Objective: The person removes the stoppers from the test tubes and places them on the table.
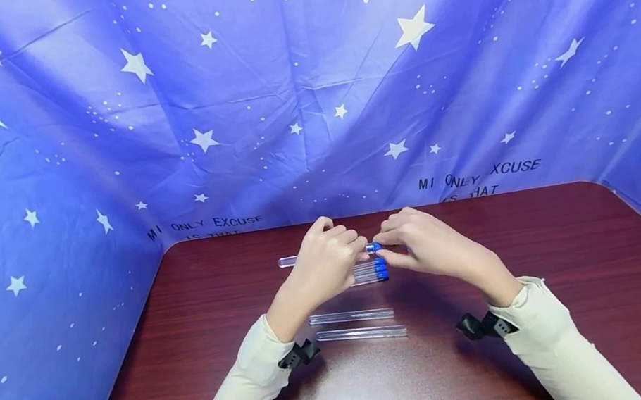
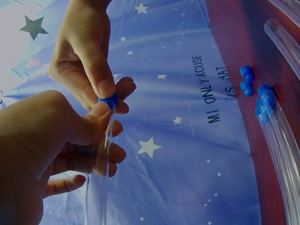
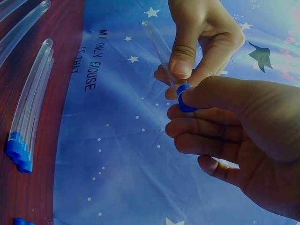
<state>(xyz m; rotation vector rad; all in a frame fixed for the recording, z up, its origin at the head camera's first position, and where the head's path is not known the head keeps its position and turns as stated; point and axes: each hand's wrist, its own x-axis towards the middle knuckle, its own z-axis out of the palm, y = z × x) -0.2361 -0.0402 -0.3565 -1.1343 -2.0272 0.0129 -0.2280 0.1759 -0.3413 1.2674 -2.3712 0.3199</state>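
My left hand [image 1: 330, 255] holds a clear test tube [image 1: 288, 261] close below its top, pinched between thumb and fingers. The tube's rounded end points left in the head view. At its other end is a blue cap [image 3: 186, 99], which my right hand [image 1: 427, 243] pinches between thumb and fingertips. In the left wrist view the cap [image 2: 108, 100] sits at the tube's mouth, partly hidden by the right thumb. Both hands are above the far part of the table, fingertips close together.
Several test tubes with blue caps [image 1: 381, 269] lie side by side just nearer than the hands. Two uncapped tubes [image 1: 350, 317] lie closer to me on the brown table [image 1: 575, 327]. Loose blue caps [image 2: 246, 80] lie beside the capped tubes. A starry blue curtain [image 1: 301, 89] surrounds the table.
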